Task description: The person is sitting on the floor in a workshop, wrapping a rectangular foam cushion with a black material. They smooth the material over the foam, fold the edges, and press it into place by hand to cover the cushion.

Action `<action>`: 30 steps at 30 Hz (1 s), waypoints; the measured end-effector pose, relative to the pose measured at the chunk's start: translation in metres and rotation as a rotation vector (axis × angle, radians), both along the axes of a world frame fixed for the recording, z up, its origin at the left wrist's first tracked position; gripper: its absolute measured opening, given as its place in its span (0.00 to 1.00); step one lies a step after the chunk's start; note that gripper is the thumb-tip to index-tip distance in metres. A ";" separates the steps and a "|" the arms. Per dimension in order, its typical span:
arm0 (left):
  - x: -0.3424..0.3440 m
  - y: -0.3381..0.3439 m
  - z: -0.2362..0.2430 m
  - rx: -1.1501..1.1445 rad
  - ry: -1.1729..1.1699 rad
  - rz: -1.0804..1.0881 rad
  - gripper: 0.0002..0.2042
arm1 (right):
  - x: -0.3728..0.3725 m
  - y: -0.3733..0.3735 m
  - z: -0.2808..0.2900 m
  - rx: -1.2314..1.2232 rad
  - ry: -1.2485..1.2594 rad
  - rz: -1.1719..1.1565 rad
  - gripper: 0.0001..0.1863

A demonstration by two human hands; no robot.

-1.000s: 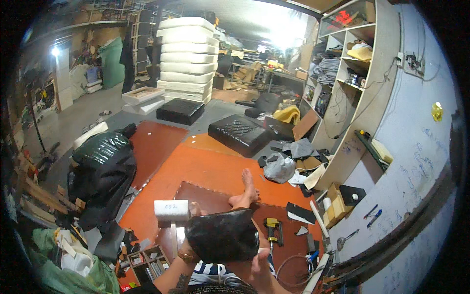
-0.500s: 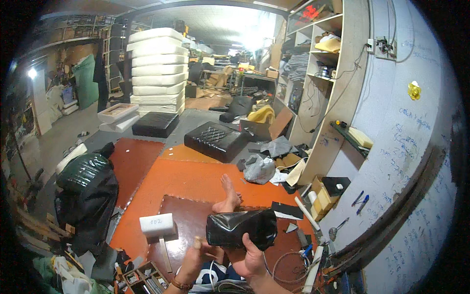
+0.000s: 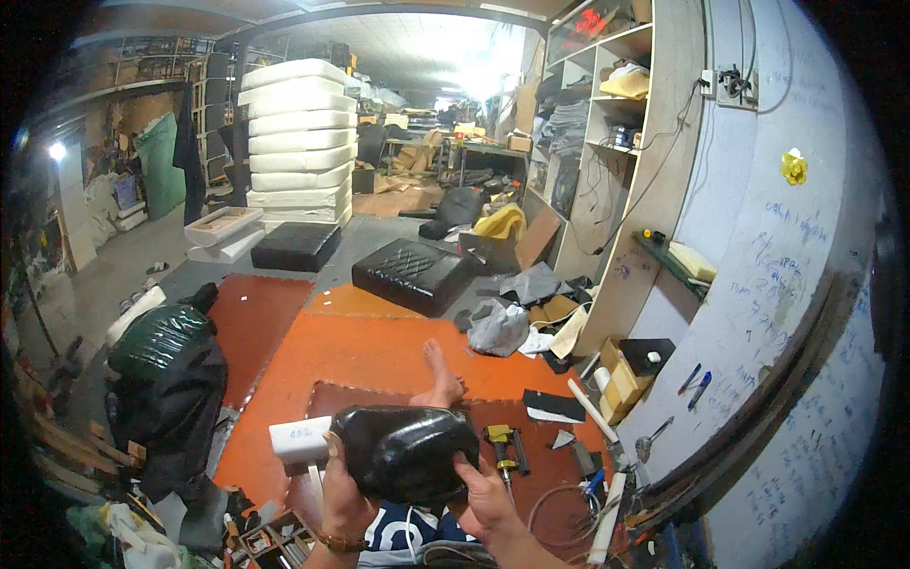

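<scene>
A glossy black padded piece, like a small upholstered cushion (image 3: 403, 455), is held up between both hands above my lap. My left hand (image 3: 344, 495) grips its left end, with the thumb up along the edge. At its lower right corner my right hand (image 3: 488, 498) holds on, thumb pressed against the front; the fingers behind are partly hidden. Just left of the cushion lies a white foam block (image 3: 294, 441) with handwriting on it. A yellow and black pneumatic staple gun (image 3: 502, 448) rests on the mat right of the cushion.
Orange and brown mats (image 3: 370, 346) cover the floor, and my bare foot (image 3: 440, 375) rests there. Ahead sits a black quilted seat cushion (image 3: 412, 270); a white foam stack (image 3: 300, 142) stands behind. A hose (image 3: 559, 517) coils at right. A wooden tool box (image 3: 275, 541) stands lower left.
The black cushion has moved left and turned, its rounded face now showing. My left hand has risen and taken hold of its left end. The staple gun has come into view.
</scene>
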State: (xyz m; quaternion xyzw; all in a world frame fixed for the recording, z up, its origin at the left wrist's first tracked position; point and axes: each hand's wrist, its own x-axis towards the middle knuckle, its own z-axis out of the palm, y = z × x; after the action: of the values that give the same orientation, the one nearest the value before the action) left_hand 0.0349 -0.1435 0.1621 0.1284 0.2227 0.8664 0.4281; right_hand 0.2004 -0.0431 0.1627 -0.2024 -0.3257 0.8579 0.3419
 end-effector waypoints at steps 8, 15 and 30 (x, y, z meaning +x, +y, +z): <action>-0.024 -0.009 0.000 -0.013 -0.058 0.139 0.25 | 0.008 0.002 0.022 -0.136 0.065 0.114 0.22; -0.012 -0.010 0.009 0.091 -0.074 0.043 0.25 | 0.013 -0.010 0.018 -0.200 0.356 0.297 0.30; -0.016 -0.013 -0.010 0.000 -0.093 -0.032 0.27 | 0.018 0.037 -0.006 -0.194 0.412 0.023 0.25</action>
State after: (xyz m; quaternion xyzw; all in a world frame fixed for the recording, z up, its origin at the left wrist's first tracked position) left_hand 0.0189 -0.1566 0.1518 0.0914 0.2006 0.8645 0.4518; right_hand 0.2183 -0.0057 0.1564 -0.0508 -0.1673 0.9123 0.3704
